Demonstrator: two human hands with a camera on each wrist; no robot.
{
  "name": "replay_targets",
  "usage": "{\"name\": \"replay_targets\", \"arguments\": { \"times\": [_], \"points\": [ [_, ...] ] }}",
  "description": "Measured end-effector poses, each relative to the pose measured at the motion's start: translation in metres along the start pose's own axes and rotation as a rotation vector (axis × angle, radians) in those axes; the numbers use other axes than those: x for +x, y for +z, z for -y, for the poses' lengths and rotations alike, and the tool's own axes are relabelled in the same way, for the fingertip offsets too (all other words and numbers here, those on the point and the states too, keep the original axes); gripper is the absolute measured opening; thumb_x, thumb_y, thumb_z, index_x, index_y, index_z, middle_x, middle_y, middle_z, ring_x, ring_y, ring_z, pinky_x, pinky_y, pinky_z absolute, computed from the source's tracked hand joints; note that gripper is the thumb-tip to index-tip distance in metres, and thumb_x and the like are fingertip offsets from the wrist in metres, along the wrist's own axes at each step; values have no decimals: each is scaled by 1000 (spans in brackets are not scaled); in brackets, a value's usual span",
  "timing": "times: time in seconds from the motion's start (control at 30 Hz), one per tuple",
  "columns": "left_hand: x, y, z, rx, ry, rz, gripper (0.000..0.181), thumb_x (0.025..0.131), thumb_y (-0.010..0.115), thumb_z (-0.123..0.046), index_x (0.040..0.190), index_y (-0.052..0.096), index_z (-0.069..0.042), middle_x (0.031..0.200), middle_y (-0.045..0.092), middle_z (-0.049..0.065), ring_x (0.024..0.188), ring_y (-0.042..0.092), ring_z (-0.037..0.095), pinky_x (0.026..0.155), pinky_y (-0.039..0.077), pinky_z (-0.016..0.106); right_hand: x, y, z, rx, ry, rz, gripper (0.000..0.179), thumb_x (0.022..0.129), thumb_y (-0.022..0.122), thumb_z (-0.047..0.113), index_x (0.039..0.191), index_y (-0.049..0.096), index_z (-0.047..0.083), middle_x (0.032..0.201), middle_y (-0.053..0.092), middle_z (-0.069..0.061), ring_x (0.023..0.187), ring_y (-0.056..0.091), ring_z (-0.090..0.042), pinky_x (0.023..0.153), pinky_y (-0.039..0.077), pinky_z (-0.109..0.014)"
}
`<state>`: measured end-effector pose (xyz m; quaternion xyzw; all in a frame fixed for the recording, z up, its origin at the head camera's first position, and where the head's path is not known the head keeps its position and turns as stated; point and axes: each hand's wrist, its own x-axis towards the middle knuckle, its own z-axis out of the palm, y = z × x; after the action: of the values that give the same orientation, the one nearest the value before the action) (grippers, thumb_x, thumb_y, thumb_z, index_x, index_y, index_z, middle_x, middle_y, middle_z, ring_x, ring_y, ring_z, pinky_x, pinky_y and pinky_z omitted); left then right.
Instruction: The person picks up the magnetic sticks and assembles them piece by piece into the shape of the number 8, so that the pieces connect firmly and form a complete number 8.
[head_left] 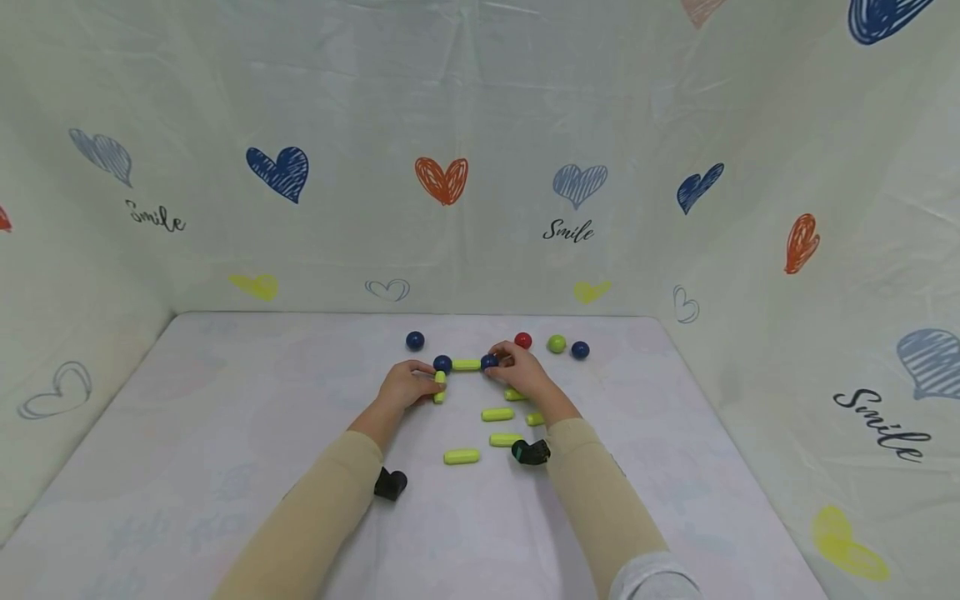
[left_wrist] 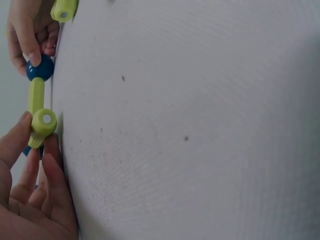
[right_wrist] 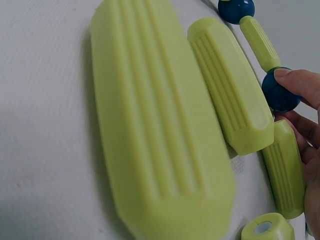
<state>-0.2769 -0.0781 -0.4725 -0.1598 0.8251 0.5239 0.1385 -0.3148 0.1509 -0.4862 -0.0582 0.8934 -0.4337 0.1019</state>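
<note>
A yellow-green rod (head_left: 467,365) lies crosswise between two blue balls, forming a bar. My left hand (head_left: 403,385) pinches a second yellow-green rod (head_left: 439,388) between thumb and fingers, its far end right at the left blue ball (head_left: 442,363). A pale round disc shows in that rod's near end (left_wrist: 46,119) in the left wrist view. At the bar's other end, my right hand (head_left: 519,371) grips the right blue ball (head_left: 489,362). The right wrist view has its thumb on top of this ball (right_wrist: 281,90).
Several loose yellow-green rods (head_left: 462,456) lie in front of and beside my right forearm. Behind the bar are a blue ball (head_left: 415,340), a red ball (head_left: 522,340), a green ball (head_left: 557,343) and another blue ball (head_left: 581,350). Heart-printed cloth (head_left: 510,258) walls the white table (head_left: 247,400).
</note>
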Motion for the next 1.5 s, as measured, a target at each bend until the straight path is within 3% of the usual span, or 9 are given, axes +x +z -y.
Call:
{"name": "replay_targets", "arguments": {
  "times": [0.83,1.03,1.23,1.5],
  "points": [
    [-2,5,-3,72,-1,-44,39,77,84,-20,108,63,-7,89,66,8,67,59,15,56,47,21,-1,0,1,2,-8,3,32,90,72,23,120,60,16,110,60,-4,100,55,-23,87,48,-39],
    [-3,4,-5,46,3,-24,39,78,83,-19,109,62,-7,90,67,9,67,61,15,57,49,22,-1,0,1,-8,-18,-1,32,90,72,22,120,60,16,109,60,-4,100,55,-22,86,48,-39],
    [-4,-6,-5,29,116,-22,39,80,81,-16,112,62,-5,95,69,12,73,62,18,62,50,25,-1,-1,-1,-12,-24,-3,32,90,72,22,119,61,15,109,60,-5,99,55,-22,86,47,-39],
    [1,-20,-7,138,251,-67,43,82,80,-15,120,61,-5,104,64,14,94,59,29,80,51,37,0,1,-2,-8,-22,3,33,90,72,24,120,61,17,113,60,-4,103,56,-22,88,48,-40]
  ]
}}
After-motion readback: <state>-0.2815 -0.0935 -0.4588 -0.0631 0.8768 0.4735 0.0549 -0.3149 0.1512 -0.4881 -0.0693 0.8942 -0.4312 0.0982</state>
